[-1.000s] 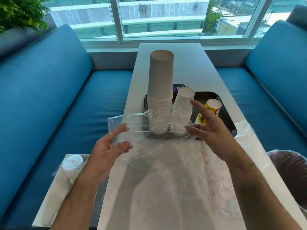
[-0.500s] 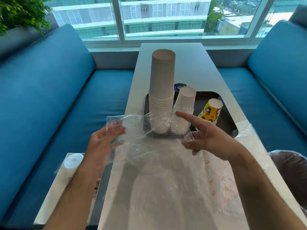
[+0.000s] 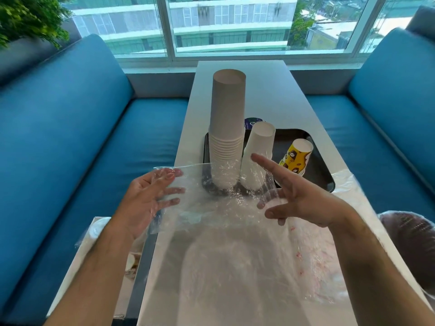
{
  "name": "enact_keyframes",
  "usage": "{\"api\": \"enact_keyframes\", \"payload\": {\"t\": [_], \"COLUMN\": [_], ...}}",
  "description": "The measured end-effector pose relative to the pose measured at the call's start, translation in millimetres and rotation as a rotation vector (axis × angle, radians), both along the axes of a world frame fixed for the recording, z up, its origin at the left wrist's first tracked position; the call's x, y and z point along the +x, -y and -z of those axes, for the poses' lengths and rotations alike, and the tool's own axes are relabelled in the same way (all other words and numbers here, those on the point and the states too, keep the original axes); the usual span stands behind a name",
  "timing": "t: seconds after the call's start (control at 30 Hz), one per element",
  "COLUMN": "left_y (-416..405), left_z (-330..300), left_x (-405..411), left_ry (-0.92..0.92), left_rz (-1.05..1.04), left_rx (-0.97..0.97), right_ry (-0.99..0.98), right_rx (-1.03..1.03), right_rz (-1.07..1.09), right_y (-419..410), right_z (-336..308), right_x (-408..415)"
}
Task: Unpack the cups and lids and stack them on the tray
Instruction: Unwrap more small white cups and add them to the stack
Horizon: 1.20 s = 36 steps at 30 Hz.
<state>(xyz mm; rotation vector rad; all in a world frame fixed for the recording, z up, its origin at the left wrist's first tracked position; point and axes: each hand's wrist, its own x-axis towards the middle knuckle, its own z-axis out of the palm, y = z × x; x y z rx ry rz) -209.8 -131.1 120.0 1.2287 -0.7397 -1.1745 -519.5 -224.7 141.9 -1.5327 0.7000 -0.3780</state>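
Observation:
On the black tray (image 3: 326, 182) a tall stack of white paper cups (image 3: 227, 123) stands upside down. Just right of it is a shorter white stack (image 3: 259, 147), then a yellow printed cup (image 3: 297, 156). In front of the tray I hold a clear plastic bag (image 3: 211, 203) stretched between both hands, and its film veils the bases of the two stacks. My left hand (image 3: 146, 201) grips the bag's left edge, with film over its fingertips. My right hand (image 3: 301, 201) pinches the right edge with its lower fingers, its index finger pointing out towards the short stack.
More clear plastic (image 3: 247, 278) lies on the white table (image 3: 266, 95) below my hands. A sleeve of white lids (image 3: 95, 231) rests on a low white surface at lower left. A lined bin (image 3: 414, 243) stands at right. Blue sofas (image 3: 70, 142) flank the table, with a purple-topped object (image 3: 253, 121) behind the tray.
My right hand has dropped away from the short stack and come nearer. My left hand has shifted its hold on the film's edge, and the bag is pulled wider and flatter.

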Motion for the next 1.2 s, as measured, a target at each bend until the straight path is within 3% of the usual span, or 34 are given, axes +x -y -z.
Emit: {"api": "enact_keyframes", "payload": {"t": [0.23,0.73,0.9,1.2], "left_y": [1,-19,-14,-17], "left_z": [1,-26,-20,-11], "left_x": [2,31,17,21], "left_ry": [0.079,0.395,0.14,0.188], "left_rz": [0.05,0.628,0.453,0.404], "left_rx": [0.0,0.03,-0.026,-0.056], "right_ry": [-0.028,-0.118,-0.078,-0.049], "right_rx": [-0.051,-0.163,-0.163,-0.202], "right_rz": [0.014,0.005,0.021,0.065], "right_y": [4,15,19,23], "right_z": [4,-4,-2,-7], "right_x": [-3,-17,-19,-31]}}
